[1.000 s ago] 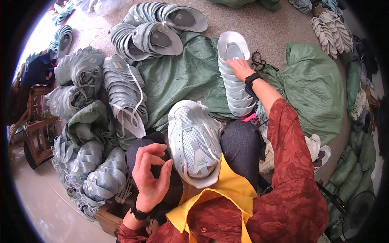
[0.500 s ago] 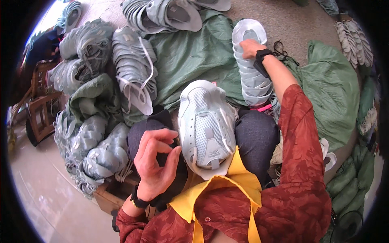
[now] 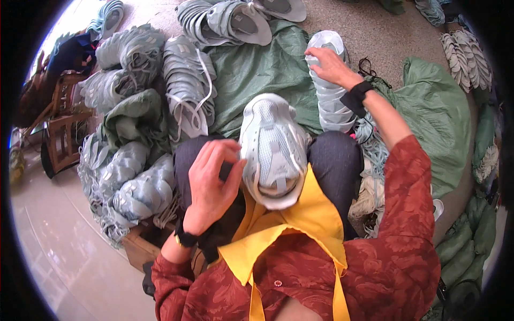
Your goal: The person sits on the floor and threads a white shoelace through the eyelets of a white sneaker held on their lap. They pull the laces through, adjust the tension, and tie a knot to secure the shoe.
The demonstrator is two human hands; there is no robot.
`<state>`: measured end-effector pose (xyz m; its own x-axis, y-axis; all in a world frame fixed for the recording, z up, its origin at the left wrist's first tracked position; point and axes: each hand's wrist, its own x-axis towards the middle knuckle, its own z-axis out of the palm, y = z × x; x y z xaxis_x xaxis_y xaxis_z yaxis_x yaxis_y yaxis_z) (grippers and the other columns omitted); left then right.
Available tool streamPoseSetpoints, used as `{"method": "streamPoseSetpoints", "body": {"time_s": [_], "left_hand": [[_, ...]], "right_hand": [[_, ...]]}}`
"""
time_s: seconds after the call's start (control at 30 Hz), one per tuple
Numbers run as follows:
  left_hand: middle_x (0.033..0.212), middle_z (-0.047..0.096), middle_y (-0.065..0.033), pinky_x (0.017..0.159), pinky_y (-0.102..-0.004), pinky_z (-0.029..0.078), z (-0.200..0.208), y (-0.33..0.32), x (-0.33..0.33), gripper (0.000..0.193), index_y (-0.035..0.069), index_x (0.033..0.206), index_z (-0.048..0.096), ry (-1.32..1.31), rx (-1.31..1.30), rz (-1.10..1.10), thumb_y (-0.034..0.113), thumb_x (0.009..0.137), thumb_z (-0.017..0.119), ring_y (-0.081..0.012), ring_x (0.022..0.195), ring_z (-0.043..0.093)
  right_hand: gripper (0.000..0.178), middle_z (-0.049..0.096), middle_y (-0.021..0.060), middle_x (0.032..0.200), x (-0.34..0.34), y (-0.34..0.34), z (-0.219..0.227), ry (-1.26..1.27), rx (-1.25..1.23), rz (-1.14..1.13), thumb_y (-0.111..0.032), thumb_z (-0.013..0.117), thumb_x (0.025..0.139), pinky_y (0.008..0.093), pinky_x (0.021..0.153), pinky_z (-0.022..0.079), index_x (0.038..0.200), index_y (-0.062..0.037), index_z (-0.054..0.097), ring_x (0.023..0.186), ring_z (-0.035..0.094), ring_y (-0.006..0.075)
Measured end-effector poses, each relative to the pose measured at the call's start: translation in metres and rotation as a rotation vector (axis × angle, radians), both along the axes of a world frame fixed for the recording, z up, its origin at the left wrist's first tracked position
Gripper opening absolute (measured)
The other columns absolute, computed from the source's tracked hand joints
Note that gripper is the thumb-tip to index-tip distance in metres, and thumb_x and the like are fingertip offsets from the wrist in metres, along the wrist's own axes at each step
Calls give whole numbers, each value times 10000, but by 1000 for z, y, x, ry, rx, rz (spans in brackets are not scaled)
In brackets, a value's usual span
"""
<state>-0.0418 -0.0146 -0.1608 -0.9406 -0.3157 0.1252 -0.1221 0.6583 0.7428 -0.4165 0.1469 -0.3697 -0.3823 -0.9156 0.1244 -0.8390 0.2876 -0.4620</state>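
Note:
Between my knees stands a pale grey-blue shoe upper (image 3: 276,152) with a mesh top, light straps and a pull tab at its lower end. My left hand (image 3: 211,174) is beside its left edge, fingers bent and thumb apart, with nothing visible in it. My right arm reaches forward to a long row of nested pale shoe uppers (image 3: 332,104) on the green sheet. Over the far end of that row, my right hand (image 3: 333,68) has its fingers stretched out to the left. Whether the fingertips touch the top upper is unclear.
Bundles of nested uppers (image 3: 142,190) are heaped at the left, with another row (image 3: 187,85) beside them and more (image 3: 225,24) at the far side. A green woven sheet (image 3: 251,69) spreads ahead. A wooden chair (image 3: 64,131) stands far left; pale pieces (image 3: 466,59) lie far right.
My right hand has lifted from inside the end upper of the row, its fingers now straighter and pointing left. My left hand stays beside the upper at my knees. The whole view has shifted slightly.

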Motion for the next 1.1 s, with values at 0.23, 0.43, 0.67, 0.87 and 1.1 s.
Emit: {"method": "streamPoseSetpoints", "body": {"time_s": [0.23, 0.43, 0.67, 0.87, 1.1], "left_hand": [[1083, 652, -176, 861, -396, 543, -15, 22, 18, 201, -7, 1046, 521, -86, 79, -31, 63, 953, 684, -343, 970, 650], [1166, 635, -199, 875, -393, 547, -37, 21, 27, 352, -25, 1156, 512, -251, 226, 25, 268, 1024, 656, -277, 1072, 667], [1088, 598, -123, 873, -319, 492, -56, 9, 17, 541, 2, 1244, 460, -428, 496, 63, 451, 1011, 652, -193, 1033, 594], [1052, 565, -86, 835, -294, 473, -51, 11, 16, 503, 15, 1206, 461, -364, 558, 32, 419, 1000, 678, -148, 974, 536], [1134, 604, -241, 921, -416, 518, -38, 19, 39, 586, -7, 1234, 410, -156, 579, -41, 398, 948, 722, -318, 1125, 637]], "right_hand": [[408, 726, 155, 1150, 123, 18, 167, -629, 115, 71, -153, 718, 916, 387, 948, 578, 1278, 11, 627, 1074, 710, 236], [685, 686, 270, 1225, 218, 50, 200, -510, 198, 24, -315, 781, 884, 396, 960, 546, 1386, 84, 539, 1097, 701, 344], [953, 605, 186, 1369, 228, 58, 162, -810, 199, -69, -220, 849, 762, 368, 1073, 458, 1544, -24, 340, 1248, 599, 278], [952, 599, 183, 1375, 238, 63, 152, -787, 70, -168, -146, 861, 727, 375, 1088, 451, 1528, -19, 363, 1275, 582, 283], [902, 567, 275, 1376, 278, 74, 188, -558, -164, -108, -92, 780, 770, 437, 1107, 438, 1532, 9, 308, 1306, 554, 408]]}}
